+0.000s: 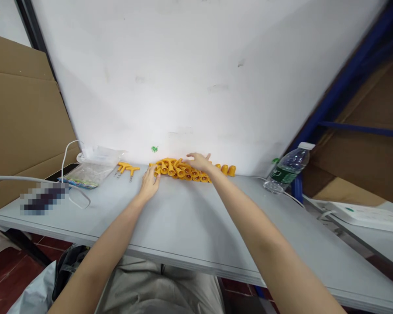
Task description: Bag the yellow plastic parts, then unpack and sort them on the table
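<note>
Yellow pile (180, 169) heaped on surface (190, 218), against white board (196, 87). Left hand (149, 182) laid flat at pile's left edge, fingers extended, nothing gripped. Right hand (199, 161) spread flat over pile top, nothing gripped. Two loose yellow pieces (127, 168), bag (91, 170) left of pile. Bottle (288, 168) right of pile.

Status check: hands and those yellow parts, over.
Left hand open, at the left edge of the yellow fittings pile. Right hand open, resting on top of it. Nothing between hands and pile; water bottle off to the right.
</note>
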Tool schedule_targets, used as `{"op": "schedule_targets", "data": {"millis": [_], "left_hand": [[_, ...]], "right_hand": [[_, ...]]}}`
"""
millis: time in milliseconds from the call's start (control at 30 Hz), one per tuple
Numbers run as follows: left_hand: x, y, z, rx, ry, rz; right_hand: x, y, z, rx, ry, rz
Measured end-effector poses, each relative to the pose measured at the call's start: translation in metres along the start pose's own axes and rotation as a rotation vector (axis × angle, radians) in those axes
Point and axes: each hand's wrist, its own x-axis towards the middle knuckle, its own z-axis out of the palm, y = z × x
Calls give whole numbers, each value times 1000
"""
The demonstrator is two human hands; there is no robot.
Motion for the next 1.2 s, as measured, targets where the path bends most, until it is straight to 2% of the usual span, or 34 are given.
{"op": "schedule_targets", "data": {"millis": [67,167,300,367,433,567,800,1000,1200], "left_hand": [[-1,0,1,0,-11,-4],[-1,0,2,-2,-16,-10],[-2,-1,4,2,-24,-4],[-2,-1,4,10,-27,-6],[-2,-1,4,16,-26,-7],[-3,-1,5,7,-17,18],[-3,-1,5,-10,-17,34],[-2,1,3,-32,-28,41],[-2,2,1,-30,-38,36]], "right_hand": [[3,24,-12,-46,58,68],[3,65,-12,-140,108,205],[-2,112,10,-248,92,313],[-5,128,23,-280,106,322],[-6,139,35,-314,65,324],[-9,145,46,-362,-38,291],[-8,134,36,-436,108,264],[-8,131,38,-483,89,285],[-10,130,35,-524,103,225]]}}
